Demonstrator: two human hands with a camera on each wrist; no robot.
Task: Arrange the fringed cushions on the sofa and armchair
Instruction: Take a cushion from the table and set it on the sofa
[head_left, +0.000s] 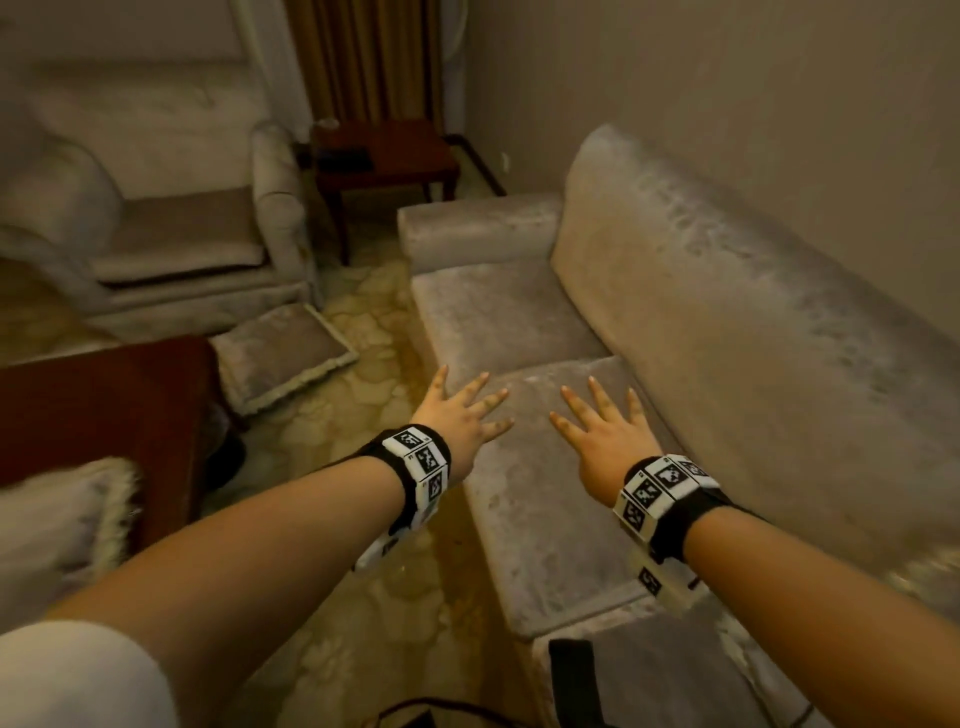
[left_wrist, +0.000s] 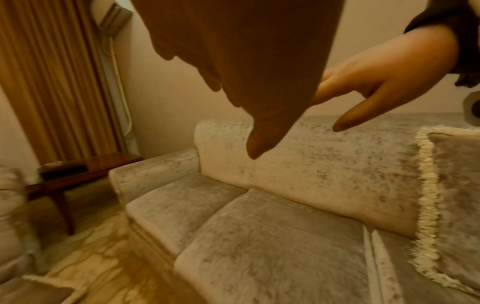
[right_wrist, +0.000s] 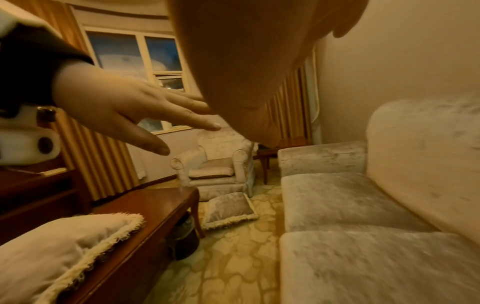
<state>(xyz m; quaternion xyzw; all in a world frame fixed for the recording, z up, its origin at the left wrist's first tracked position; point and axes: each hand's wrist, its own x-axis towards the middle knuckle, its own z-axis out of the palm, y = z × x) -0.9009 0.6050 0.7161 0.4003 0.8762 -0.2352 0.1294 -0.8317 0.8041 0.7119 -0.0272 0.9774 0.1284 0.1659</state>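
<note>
your fringed cushion (head_left: 283, 356), grey velvet with a pale fringe, lies on the floor left of the sofa (head_left: 524, 467), near the armchair (head_left: 171, 234). your left hand (head_left: 457, 413) and right hand (head_left: 608, 441) hover spread above the seat, holding nothing. another cushion (head_left: 57, 525) sits on the near-left table (head_left: 104, 405).

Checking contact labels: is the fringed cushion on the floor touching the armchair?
Apart. In the right wrist view the fringed cushion lies flat on the patterned floor, with a strip of floor showing between it and the armchair base.
</note>
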